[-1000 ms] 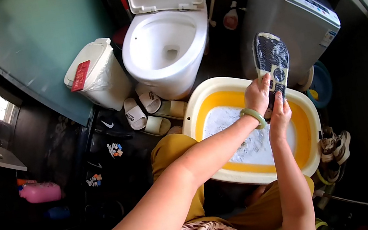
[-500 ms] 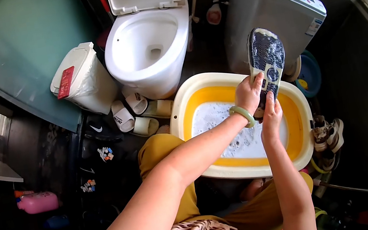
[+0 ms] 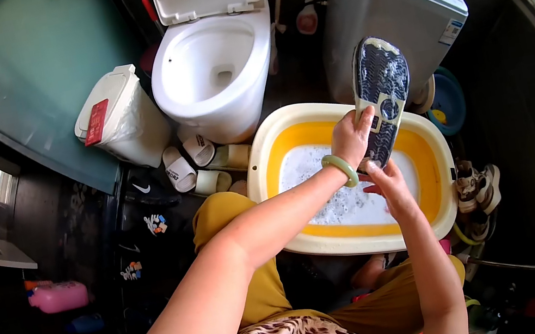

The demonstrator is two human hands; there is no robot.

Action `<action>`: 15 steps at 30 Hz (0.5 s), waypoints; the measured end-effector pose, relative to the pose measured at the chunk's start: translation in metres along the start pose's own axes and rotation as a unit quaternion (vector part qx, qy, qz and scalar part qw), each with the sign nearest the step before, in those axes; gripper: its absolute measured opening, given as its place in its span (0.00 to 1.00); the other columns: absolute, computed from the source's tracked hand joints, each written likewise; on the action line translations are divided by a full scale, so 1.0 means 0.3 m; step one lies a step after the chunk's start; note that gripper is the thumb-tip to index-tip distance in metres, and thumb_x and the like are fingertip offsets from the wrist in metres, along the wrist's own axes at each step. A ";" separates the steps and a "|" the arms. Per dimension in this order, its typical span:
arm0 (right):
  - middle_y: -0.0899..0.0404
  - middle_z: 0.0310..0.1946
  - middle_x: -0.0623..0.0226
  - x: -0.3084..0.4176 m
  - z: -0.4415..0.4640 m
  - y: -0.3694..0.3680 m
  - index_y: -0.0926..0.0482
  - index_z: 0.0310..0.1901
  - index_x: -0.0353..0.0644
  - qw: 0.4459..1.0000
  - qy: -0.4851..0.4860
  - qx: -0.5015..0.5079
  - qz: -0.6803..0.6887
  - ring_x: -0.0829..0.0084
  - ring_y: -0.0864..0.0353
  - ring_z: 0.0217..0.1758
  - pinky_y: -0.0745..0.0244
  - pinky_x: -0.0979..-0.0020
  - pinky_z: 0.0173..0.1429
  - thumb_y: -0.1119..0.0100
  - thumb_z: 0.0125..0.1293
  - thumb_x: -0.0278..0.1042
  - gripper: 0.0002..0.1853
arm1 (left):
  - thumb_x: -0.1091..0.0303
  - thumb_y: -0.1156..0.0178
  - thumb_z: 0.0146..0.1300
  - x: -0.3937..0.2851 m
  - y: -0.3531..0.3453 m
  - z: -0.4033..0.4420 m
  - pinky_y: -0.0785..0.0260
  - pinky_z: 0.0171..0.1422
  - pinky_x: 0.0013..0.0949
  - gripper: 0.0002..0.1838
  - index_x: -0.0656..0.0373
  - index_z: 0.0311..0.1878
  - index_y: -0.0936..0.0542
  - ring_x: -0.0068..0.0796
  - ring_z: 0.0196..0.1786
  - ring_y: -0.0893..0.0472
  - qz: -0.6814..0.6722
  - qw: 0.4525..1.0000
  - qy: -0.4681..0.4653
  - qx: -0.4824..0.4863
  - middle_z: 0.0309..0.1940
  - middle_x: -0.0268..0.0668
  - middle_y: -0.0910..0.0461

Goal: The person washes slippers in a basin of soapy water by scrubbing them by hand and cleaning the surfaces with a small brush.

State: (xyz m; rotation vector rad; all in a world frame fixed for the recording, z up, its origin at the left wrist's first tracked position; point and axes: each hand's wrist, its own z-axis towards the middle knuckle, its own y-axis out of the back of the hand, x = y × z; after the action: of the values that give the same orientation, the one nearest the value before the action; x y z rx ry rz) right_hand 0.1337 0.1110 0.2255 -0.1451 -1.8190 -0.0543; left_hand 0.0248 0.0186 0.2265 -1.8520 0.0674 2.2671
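A dark-soled shoe is held upright above the basin, its patterned sole facing me with some foam on it. My left hand, with a green bangle at the wrist, grips the shoe's left side at its lower half. At the heel end, my right hand touches the shoe with its thumb, and its other fingers are partly spread below. Under both hands is the cream and yellow basin, which holds foamy water.
Ahead stands an open toilet, with a white bin to its left and slippers in front. A grey washing machine is at the right. Beside the basin lie worn shoes and a blue tub.
The view has shifted to the right. My right hand has slid down to the shoe's heel end and its fingers have loosened, while my left hand still holds the shoe.
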 end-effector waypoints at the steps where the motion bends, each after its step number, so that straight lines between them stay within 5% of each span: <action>1: 0.21 0.44 0.63 -0.015 0.004 -0.003 0.32 0.54 0.41 1.000 -0.017 0.002 0.002 0.69 0.20 0.45 0.26 0.70 0.41 0.40 0.62 0.49 0.25 | 0.42 0.50 0.64 0.000 0.001 -0.006 0.31 0.38 0.39 0.29 0.64 0.36 0.22 0.47 0.32 0.21 -0.001 1.000 -0.001 0.002 0.27 0.47 0.20; 4: 0.19 0.36 0.66 -0.032 0.005 -0.024 0.24 0.45 0.36 1.000 -0.003 -0.012 -0.008 0.73 0.18 0.37 0.25 0.73 0.37 0.39 0.63 0.45 0.19 | 0.41 0.51 0.64 -0.005 0.011 -0.025 0.30 0.39 0.40 0.29 0.64 0.37 0.22 0.49 0.34 0.21 0.038 0.999 -0.007 0.027 0.29 0.49 0.20; 11: 0.18 0.30 0.67 -0.038 0.019 -0.046 0.19 0.39 0.36 0.992 0.052 -0.058 -0.098 0.76 0.18 0.32 0.25 0.76 0.34 0.38 0.61 0.39 0.14 | 0.42 0.51 0.65 0.019 0.006 -0.036 0.30 0.40 0.37 0.29 0.64 0.37 0.22 0.46 0.34 0.21 0.054 0.998 -0.010 -0.001 0.28 0.47 0.20; 15: 0.20 0.26 0.70 -0.050 0.040 -0.039 0.20 0.36 0.37 0.988 0.077 -0.077 -0.113 0.78 0.22 0.25 0.24 0.74 0.29 0.38 0.60 0.34 0.09 | 0.39 0.54 0.65 0.002 0.006 -0.002 0.31 0.38 0.41 0.31 0.64 0.34 0.21 0.52 0.33 0.22 0.078 0.996 0.024 0.029 0.26 0.51 0.22</action>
State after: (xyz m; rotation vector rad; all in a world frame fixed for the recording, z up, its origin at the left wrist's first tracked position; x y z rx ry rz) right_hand 0.1244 0.0997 0.2086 -0.0422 -1.6691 -0.3584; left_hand 0.0250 0.0168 0.2257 -1.9340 0.2925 2.2927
